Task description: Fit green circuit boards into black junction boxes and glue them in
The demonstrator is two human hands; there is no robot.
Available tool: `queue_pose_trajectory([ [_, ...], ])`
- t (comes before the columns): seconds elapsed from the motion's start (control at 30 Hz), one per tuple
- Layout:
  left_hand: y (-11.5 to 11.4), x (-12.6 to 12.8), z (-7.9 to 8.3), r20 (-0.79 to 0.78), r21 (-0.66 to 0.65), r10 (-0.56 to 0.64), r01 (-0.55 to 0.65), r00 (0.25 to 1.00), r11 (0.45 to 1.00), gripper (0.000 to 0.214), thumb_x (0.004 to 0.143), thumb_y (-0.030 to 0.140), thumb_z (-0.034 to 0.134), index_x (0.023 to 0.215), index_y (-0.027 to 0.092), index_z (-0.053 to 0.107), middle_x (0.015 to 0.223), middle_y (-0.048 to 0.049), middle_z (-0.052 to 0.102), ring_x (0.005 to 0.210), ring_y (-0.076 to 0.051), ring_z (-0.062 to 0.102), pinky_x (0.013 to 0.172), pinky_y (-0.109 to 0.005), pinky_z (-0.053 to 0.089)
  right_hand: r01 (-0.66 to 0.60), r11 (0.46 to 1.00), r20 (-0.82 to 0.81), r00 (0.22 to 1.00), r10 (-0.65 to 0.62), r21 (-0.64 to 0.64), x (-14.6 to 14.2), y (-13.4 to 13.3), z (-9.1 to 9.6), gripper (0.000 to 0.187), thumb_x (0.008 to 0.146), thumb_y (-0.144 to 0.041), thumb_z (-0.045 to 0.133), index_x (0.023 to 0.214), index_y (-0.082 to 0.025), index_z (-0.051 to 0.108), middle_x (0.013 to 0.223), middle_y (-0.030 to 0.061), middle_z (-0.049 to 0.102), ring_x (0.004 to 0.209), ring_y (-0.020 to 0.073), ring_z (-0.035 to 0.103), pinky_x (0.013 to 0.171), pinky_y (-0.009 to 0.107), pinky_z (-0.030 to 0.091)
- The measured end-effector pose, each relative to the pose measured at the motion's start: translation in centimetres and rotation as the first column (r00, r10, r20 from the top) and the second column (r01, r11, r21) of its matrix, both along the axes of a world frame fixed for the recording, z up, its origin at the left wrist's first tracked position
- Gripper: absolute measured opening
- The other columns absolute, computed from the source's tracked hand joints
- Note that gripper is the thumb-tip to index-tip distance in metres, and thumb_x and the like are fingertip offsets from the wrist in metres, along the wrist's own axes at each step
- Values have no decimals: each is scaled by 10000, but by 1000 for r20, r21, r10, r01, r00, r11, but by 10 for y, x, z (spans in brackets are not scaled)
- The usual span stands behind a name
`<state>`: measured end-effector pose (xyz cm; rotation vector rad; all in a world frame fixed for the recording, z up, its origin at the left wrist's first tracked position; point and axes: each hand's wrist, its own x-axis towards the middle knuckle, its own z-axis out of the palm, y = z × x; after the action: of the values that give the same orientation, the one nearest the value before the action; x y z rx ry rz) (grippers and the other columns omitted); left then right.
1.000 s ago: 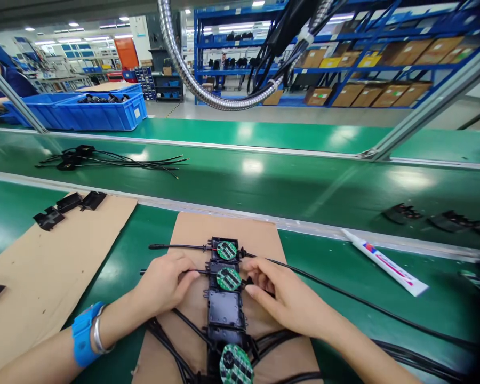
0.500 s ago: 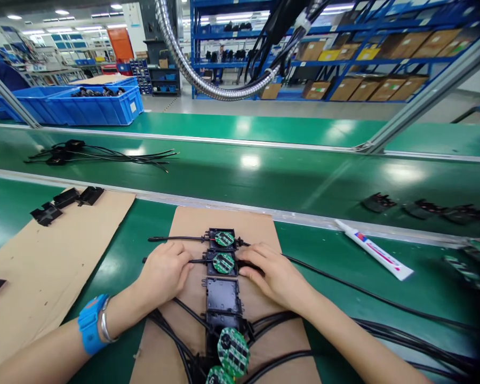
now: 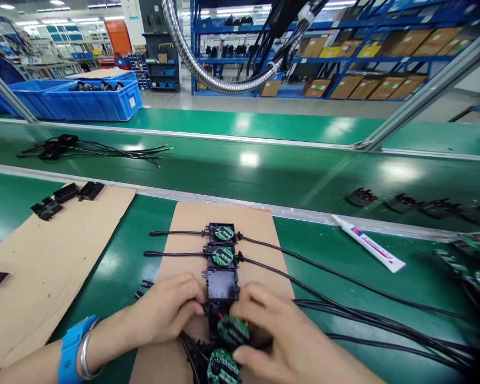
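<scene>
On the cardboard sheet (image 3: 184,216) stands a column of black plastic housings. The two farthest hold round green circuit boards, one circuit board (image 3: 224,233) behind another circuit board (image 3: 223,256), with a black cable (image 3: 176,254) leaving each side. Nearer is a bare housing (image 3: 222,284). My left hand (image 3: 166,309) is closed, fingertips pinched at the left edge of the following housing; what they grip is hidden. My right hand (image 3: 276,325) curls its fingers round a tilted circuit board (image 3: 234,329) over that housing, the thumb close to a nearer circuit board (image 3: 223,368).
Several black cables (image 3: 384,325) run off to the right. A white glue tube (image 3: 370,245) lies by the ledge, near black parts (image 3: 402,202). Left, another cardboard sheet (image 3: 64,256) carries black housings (image 3: 66,193). More cables (image 3: 116,152) lie behind, before blue bins (image 3: 96,101).
Both hands have left the second housing and come nearer to me, down the column. The second board and its cable now lie free in their housing. My right hand has reached the tilted board.
</scene>
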<state>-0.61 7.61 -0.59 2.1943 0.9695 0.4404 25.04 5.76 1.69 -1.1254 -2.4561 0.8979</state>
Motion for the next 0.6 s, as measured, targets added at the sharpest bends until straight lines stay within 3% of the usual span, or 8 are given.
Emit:
queue_pose_trajectory([
  [0.07, 4, -3, 1, -28, 62, 101, -99, 995, 993, 109, 909, 152, 443, 891, 207, 535, 878, -8, 599, 798, -149, 563, 694, -246, 435, 78, 997, -23, 997, -79, -29, 13, 13, 0, 288, 843, -271, 581, 1122, -228, 523, 1005, 52, 578, 901, 189, 559, 765, 302, 469],
  [0.13, 8, -3, -1, -123, 135, 157, -140, 980, 981, 125, 928, 189, 421, 878, 203, 534, 864, -20, 592, 787, -170, 559, 681, -273, 437, 126, 992, -18, 992, -126, 8, 22, 25, -7, 131, 919, -231, 456, 1024, -213, 534, 947, 55, 600, 861, 184, 568, 760, 311, 467],
  [0.23, 11, -1, -9, -265, 229, 157, -96, 951, 969, 137, 929, 206, 419, 854, 194, 533, 863, -38, 588, 789, -197, 551, 678, -310, 443, 103, 984, 39, 993, -110, 145, 27, 34, -26, 187, 948, -179, 375, 849, -195, 533, 829, 55, 587, 791, 187, 542, 718, 321, 448],
  [0.37, 12, 5, -17, -290, 351, 166, -57, 943, 935, 148, 932, 217, 420, 858, 189, 545, 854, -48, 588, 796, -212, 532, 709, -348, 445, 72, 935, 125, 985, -122, 347, 28, 33, -46, 228, 934, -142, 360, 799, -171, 541, 789, 73, 552, 756, 198, 486, 680, 332, 416],
  [0.5, 10, 7, -8, -266, 354, 159, -57, 951, 933, 173, 935, 196, 408, 868, 178, 566, 868, -62, 591, 809, -212, 522, 732, -358, 439, 62, 898, 158, 977, -144, 435, 25, 24, -38, 261, 914, -96, 362, 793, -164, 583, 788, 83, 552, 758, 200, 474, 685, 340, 399],
  [0.6, -2, 6, 5, -161, 228, 53, -15, 986, 974, 139, 930, 215, 444, 911, 190, 579, 904, -54, 595, 845, -203, 526, 765, -344, 433, 67, 929, 73, 992, -100, 363, 12, 4, -18, 165, 902, -165, 455, 931, -172, 617, 859, 86, 571, 811, 214, 478, 720, 359, 401],
])
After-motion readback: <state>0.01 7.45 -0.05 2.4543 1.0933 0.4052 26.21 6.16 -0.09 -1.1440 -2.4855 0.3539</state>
